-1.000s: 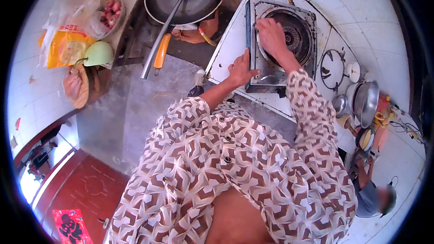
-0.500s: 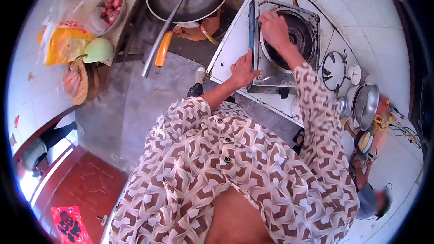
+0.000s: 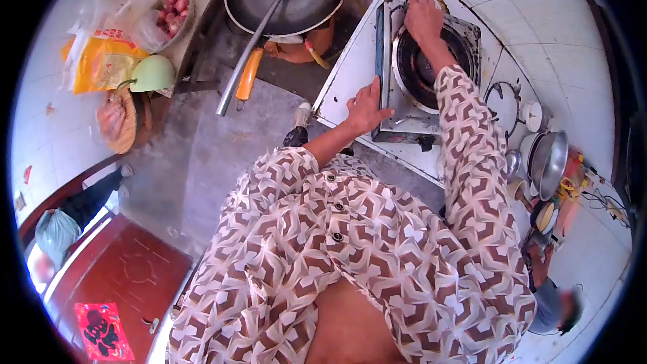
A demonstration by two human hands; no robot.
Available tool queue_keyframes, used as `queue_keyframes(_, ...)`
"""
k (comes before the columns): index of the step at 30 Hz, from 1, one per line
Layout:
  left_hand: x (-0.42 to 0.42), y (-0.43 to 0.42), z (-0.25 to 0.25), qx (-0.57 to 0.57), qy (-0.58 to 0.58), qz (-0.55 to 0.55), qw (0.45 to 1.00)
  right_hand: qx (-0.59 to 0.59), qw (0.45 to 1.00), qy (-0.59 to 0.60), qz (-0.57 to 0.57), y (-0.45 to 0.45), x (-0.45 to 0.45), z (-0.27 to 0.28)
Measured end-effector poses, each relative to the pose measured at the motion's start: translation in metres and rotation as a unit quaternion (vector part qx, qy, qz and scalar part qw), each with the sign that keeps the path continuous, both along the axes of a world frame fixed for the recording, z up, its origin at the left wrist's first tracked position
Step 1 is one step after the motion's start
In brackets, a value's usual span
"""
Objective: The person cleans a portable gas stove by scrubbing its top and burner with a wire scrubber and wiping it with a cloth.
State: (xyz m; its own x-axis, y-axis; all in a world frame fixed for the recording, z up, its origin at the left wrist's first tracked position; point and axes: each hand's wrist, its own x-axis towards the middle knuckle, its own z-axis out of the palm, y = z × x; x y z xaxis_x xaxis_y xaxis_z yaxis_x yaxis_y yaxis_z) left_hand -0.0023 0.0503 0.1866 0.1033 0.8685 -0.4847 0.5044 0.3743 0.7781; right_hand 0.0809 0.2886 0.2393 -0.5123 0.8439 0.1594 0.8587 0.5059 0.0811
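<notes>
A gas stove (image 3: 408, 118) with a round dark burner (image 3: 419, 71) and a worn, grimy metal top sits on a white tiled counter. My right hand (image 3: 424, 19) is over the stove's far corner beside the burner. Its fingers are curled down, and whatever they may hold is hidden. Along the stove's blue-edged front, my left hand (image 3: 367, 109) rests against the side with its thumb stretched out and fingers apart. A black pot-support ring (image 3: 517, 102) lies off the stove on the counter, to the right.
A wok (image 3: 246, 0) holding a long-handled ladle (image 3: 259, 47) stands at upper left. Red onions (image 3: 176, 8) fill a bowl near plastic bags (image 3: 104, 61). Metal bowls (image 3: 557, 165) crowd the right side. A person (image 3: 87, 202) is by the red door (image 3: 135, 263); another person (image 3: 556, 303) is at lower right.
My right hand has moved up toward the stove's far corner, uncovering more of the burner. My left hand stays at the front edge. A light-blue bag now shows with the person by the door.
</notes>
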Motion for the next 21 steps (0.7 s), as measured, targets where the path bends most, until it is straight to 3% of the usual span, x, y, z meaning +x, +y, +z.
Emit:
queue_keyframes(3,-0.001,0.002,0.004,-0.003,0.003,-0.006,1.0,-0.016,0.997,-0.002,0.073,-0.018,-0.01,-0.012)
queue_keyframes(5,-0.001,0.0,0.003,0.001,0.004,-0.003,1.0,0.002,0.995,0.062,0.077,-0.021,-0.002,-0.01)
queue_keyframes(8,0.001,-0.002,0.003,0.005,0.003,0.0,1.0,-0.034,0.999,0.027,-0.001,0.002,0.005,-0.011)
queue_keyframes(12,-0.002,0.005,0.008,-0.007,0.005,-0.001,1.0,-0.027,0.998,0.008,0.062,-0.015,-0.006,-0.009)
queue_keyframes(15,-0.001,0.001,0.005,0.002,0.002,0.003,1.0,-0.051,0.996,0.071,0.016,-0.001,0.01,-0.006)
queue_keyframes(16,-0.001,-0.001,0.005,0.008,0.0,0.005,1.0,-0.042,0.998,0.041,0.01,0.0,0.008,-0.004)
queue_keyframes(19,0.001,-0.001,0.001,0.01,0.002,0.005,1.0,-0.055,0.997,0.013,0.044,-0.012,-0.004,-0.003)
queue_keyframes(21,0.002,-0.001,-0.002,0.004,-0.002,0.0,1.0,-0.074,0.988,0.038,0.13,-0.019,0.01,-0.007)
